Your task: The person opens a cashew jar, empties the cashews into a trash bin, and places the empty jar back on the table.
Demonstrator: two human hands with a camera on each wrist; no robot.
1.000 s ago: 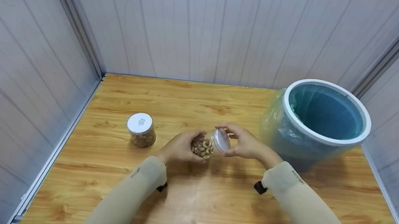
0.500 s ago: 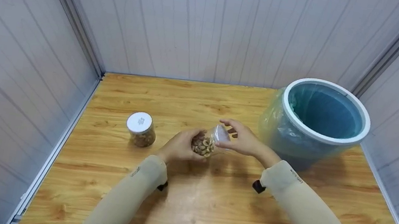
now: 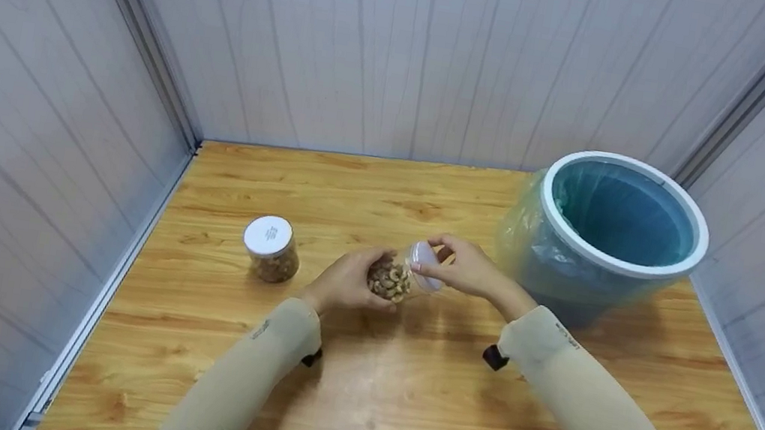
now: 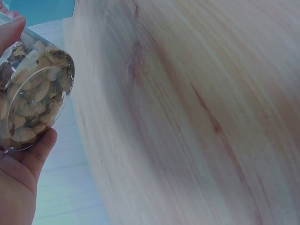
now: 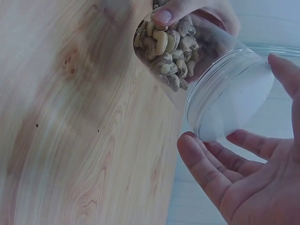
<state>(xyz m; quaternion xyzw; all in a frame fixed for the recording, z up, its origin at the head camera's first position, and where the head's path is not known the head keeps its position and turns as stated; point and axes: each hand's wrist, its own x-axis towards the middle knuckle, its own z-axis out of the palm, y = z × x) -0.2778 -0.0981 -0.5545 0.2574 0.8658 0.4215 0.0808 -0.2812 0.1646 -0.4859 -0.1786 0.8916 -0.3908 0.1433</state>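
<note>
A clear plastic jar of cashews (image 3: 387,280) is held tilted in my left hand (image 3: 350,282), mouth end toward the right. In the left wrist view, fingers and thumb wrap round the jar (image 4: 35,93) near its base. My right hand (image 3: 469,270) is at the other end, its thumb and fingers on opposite sides of the white-faced jar lid (image 3: 426,263). The right wrist view shows the lid (image 5: 241,101) with a clear ribbed rim between thumb and fingertips, the palm apart from it. Whether the lid is loose cannot be seen.
A second jar with a white lid (image 3: 268,237) stands upright to the left on the wooden table (image 3: 371,395). A blue bin (image 3: 647,273) with a white rim and plastic liner stands at the right. Pale panel walls (image 3: 407,52) surround the table.
My right fingers have lifted and shifted round the lid's rim, spreading and then closing on it again. My left hand and the jar stay almost still.
</note>
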